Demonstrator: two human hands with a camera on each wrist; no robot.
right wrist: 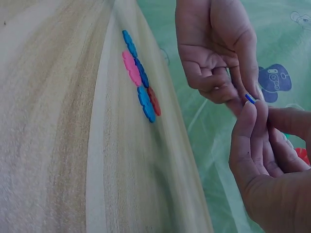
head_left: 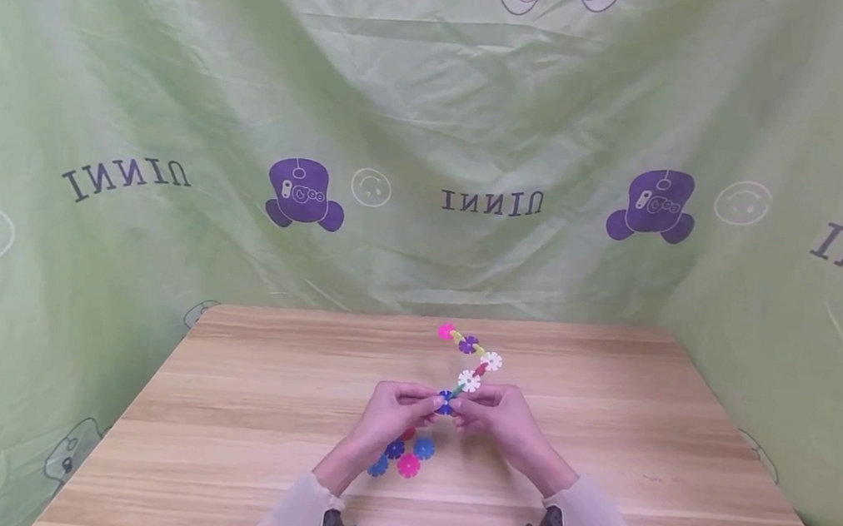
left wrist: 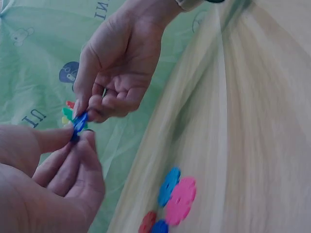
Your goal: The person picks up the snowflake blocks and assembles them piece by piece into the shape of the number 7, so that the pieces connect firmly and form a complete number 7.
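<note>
A chain of slotted snowflake discs rises from between the two hands in the head view. Its lowest piece is a dark blue snowflake disc (head_left: 445, 402), pinched from the left by my left hand (head_left: 394, 418) between thumb and fingers. From the other side my right hand (head_left: 507, 419) pinches the same disc (left wrist: 79, 125), where a green disc (head_left: 457, 391) joins it. Further up come a white disc (head_left: 469, 381), a red one (head_left: 481, 369), another white disc (head_left: 491, 360), yellow pieces, a purple disc (head_left: 469, 345) and a pink disc (head_left: 447, 331) at the end.
Loose discs lie on the wooden table (head_left: 243, 414) below my left hand: a pink disc (head_left: 409, 465), light blue (head_left: 424, 448) and dark blue ones (head_left: 395, 449), and a partly hidden red disc (right wrist: 153, 101). A green printed cloth (head_left: 407, 253) hangs behind and beside the table.
</note>
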